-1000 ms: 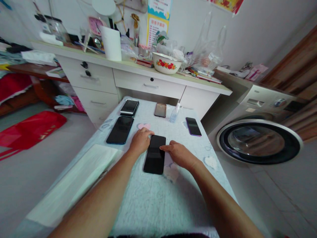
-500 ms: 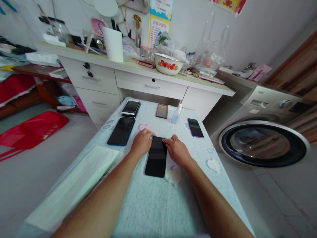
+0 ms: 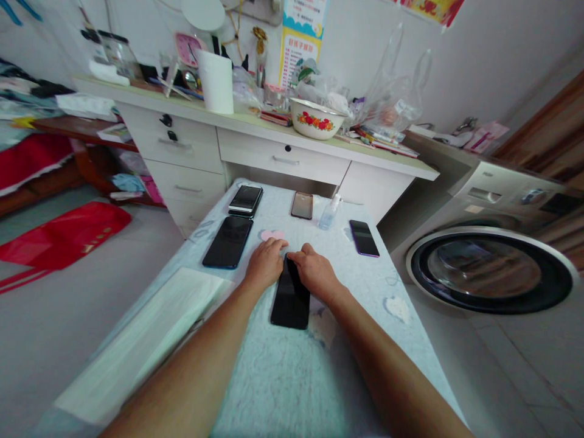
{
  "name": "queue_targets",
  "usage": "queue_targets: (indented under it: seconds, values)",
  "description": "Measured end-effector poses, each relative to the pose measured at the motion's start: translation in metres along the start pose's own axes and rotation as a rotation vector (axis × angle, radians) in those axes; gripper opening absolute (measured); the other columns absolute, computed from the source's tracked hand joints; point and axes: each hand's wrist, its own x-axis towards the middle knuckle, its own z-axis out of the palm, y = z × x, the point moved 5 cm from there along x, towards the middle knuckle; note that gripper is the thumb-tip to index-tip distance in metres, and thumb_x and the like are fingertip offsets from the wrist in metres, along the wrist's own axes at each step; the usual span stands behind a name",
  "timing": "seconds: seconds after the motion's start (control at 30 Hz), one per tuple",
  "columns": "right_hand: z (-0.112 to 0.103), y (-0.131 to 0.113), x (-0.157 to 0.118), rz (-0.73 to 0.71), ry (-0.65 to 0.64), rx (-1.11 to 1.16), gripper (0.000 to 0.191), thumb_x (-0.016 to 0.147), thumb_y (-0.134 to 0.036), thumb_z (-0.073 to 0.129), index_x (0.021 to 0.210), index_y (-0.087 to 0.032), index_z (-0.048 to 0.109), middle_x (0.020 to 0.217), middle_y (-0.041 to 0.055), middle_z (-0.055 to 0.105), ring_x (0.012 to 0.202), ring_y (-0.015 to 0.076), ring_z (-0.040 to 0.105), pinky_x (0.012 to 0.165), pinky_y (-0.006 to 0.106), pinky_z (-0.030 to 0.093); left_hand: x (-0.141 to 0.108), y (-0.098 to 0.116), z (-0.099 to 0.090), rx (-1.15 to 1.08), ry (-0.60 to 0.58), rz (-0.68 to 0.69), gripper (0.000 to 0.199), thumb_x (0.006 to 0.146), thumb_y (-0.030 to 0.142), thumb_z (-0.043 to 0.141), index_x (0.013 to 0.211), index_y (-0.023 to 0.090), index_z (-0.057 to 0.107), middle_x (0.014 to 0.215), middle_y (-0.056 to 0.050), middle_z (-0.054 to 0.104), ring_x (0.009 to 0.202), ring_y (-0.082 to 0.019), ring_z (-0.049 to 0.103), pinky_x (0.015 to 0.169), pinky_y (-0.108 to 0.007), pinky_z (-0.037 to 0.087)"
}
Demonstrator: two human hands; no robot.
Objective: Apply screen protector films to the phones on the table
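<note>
- Left grip [image 3: 266, 261]: curled at far-left corner of black phone [image 3: 291, 304], can't tell if pinching
- Right grip [image 3: 312, 271]: curled, hides far-right corner, pinch unclear
- Phone flat mid-counter [image 3: 274, 377], near edge cut off

A person's 2 bare hands, the left hand [image 3: 264, 264] and the right hand [image 3: 316, 272], with rounded knuckles and smooth backs. The left forearm [image 3: 196, 359] and right forearm [image 3: 385, 350] are uncovered, narrow at the wrists and broader toward the elbows. Fingernails are too small to make out.
</note>
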Motion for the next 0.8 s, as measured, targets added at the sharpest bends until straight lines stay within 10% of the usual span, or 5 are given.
queue_targets:
  seconds: [0.8]
  values:
    - [-0.003,0.047,-0.023,0.112,0.034,0.074,0.038,0.101,-0.025,0.036,0.126,-0.028,0.063,0.103,0.0069,0.057,0.086,0.0163,0.059,0.079,0.024,0.041,0.001,-0.002,0.001,-0.006,0.001,0.033,0.043,0.077,0.002,0.042,0.104,0.022,0.068,0.105,-0.005,0.064,0.105,-0.019,0.058,0.096,-0.033,0.046]
